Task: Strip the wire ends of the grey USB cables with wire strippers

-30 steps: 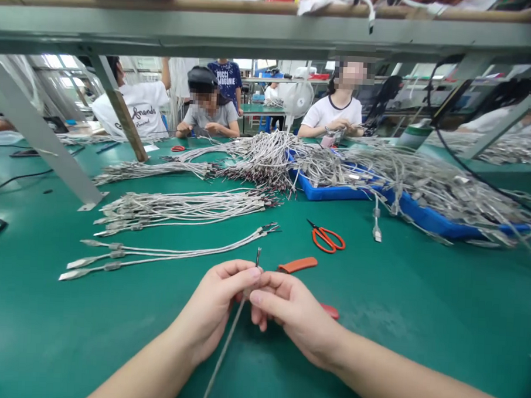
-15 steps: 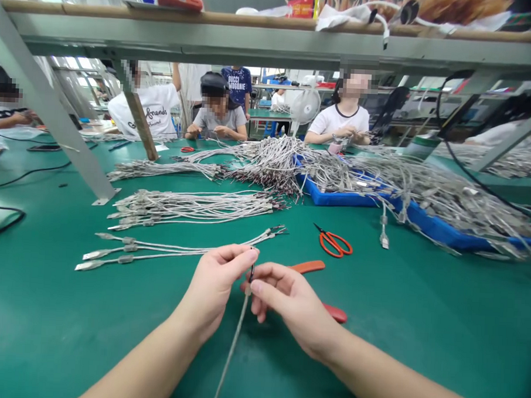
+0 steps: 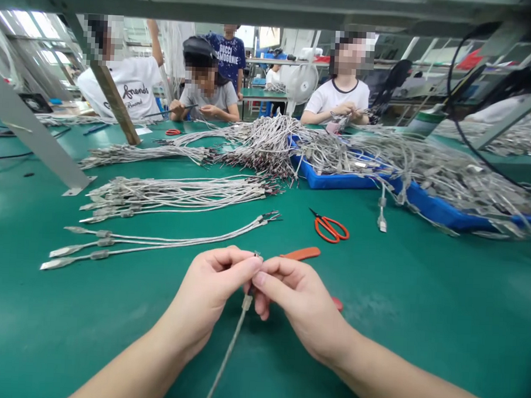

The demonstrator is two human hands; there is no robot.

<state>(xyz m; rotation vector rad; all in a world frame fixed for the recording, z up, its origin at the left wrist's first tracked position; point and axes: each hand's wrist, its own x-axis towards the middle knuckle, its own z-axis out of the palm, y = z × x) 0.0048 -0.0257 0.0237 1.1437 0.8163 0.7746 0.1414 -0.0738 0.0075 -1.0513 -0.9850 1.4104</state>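
Note:
A grey cable (image 3: 230, 353) runs up from the bottom edge to its stripped end between my hands. With thumb and forefinger, my left hand (image 3: 220, 288) pinches the thin wires at the top, whose bare tips just show. My right hand (image 3: 294, 294) grips the same wires slightly lower, thumb against fingers, touching the left fingertips. The wires between the fingers are mostly hidden. Behind the right hand lies a tool with orange-red handles (image 3: 302, 253), largely covered. Three finished-looking USB cables (image 3: 158, 241) lie side by side beyond my left hand.
Orange-handled scissors (image 3: 330, 228) lie beyond my right hand. A bundle of cables (image 3: 177, 196) rests farther back on the green table (image 3: 418, 323). Blue trays (image 3: 336, 181) heaped with cables stand at the back right. A metal post (image 3: 43, 136) rises at left; several people sit opposite.
The view has tilted down and shifted slightly, so the table things sit higher and farther left. My right fingers have moved up the wires to meet my left fingertips.

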